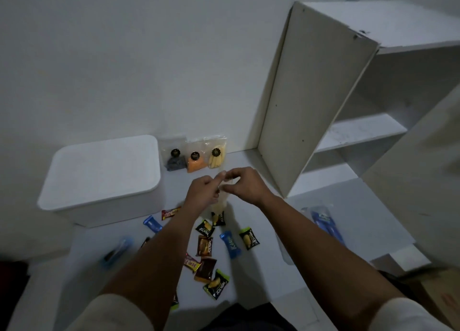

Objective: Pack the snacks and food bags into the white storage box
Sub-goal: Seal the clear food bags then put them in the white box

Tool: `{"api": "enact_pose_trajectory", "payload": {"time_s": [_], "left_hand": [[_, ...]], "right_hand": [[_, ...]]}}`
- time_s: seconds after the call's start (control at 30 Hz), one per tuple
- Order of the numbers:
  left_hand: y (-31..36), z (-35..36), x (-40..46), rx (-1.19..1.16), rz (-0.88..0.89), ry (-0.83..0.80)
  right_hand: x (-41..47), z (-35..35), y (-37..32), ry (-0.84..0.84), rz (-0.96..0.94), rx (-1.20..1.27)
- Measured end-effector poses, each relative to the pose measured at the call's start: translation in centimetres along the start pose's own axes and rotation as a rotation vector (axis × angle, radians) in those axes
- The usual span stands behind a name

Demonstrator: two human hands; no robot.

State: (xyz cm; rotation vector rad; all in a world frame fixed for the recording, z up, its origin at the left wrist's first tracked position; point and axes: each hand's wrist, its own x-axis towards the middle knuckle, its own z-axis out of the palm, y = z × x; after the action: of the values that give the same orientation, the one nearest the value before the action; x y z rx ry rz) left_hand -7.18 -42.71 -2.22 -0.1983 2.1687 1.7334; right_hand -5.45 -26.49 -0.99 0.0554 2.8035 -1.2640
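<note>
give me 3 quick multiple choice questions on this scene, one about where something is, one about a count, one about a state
1. Where do the three clear food bags stand?
A. against the wall, right of the white storage box
B. on the shelf unit
C. on the box lid

2. How many clear food bags lean on the wall?
A. one
B. three
C. five

3. What state is the white storage box in?
A. lid off
B. tipped over
C. lid on

Answers:
1 A: the food bags stand beside the white storage box, at the wall.
2 B: dark, orange and pale yellow fillings, one bag each.
3 C: the lid covers the box, while the left hand and right hand pinch a clear bag.
</note>
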Motion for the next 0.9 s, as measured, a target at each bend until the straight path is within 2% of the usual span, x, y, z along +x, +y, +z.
{"api": "enact_pose_trajectory", "payload": {"time_s": [0.13, 0.23, 0.3, 0.47, 0.63, 0.73, 0.9], "left_hand": [[0.3, -1.2, -1.4, 0.139, 0.08, 0.005], [0.6, -1.8, -2.1, 0.383, 0.152, 0.055], [0.8, -2.2, -2.6, 0.466, 0.162, 0.099], [1.4, -3.1, -2.9, 0.484, 0.129, 0.187], [2.1, -3.6, -2.8, 0.41, 0.193, 0.164], [2.4, -3.9, -2.7, 0.211, 0.258, 0.147], [2.5, -4.6, -2.3, 0.162, 0.32, 0.07]], "right_hand": [[-1.5, 0.6, -1.5, 0.017, -0.053, -0.123], [-1.7, 1.2, -1.9, 0.112, -0.006, -0.266], [-1.6, 1.2, -1.9, 0.19, 0.058, -0.387], [-1.2, 0.5, -2.7, 0.226, 0.045, -0.477], [-0.9, -0.8, -3.6, 0.186, -0.044, -0.302], [-0.7, -1.5, -4.2, 0.144, -0.028, -0.081], [0.1, -2.5, -5.3, -0.028, -0.025, 0.105]]}}
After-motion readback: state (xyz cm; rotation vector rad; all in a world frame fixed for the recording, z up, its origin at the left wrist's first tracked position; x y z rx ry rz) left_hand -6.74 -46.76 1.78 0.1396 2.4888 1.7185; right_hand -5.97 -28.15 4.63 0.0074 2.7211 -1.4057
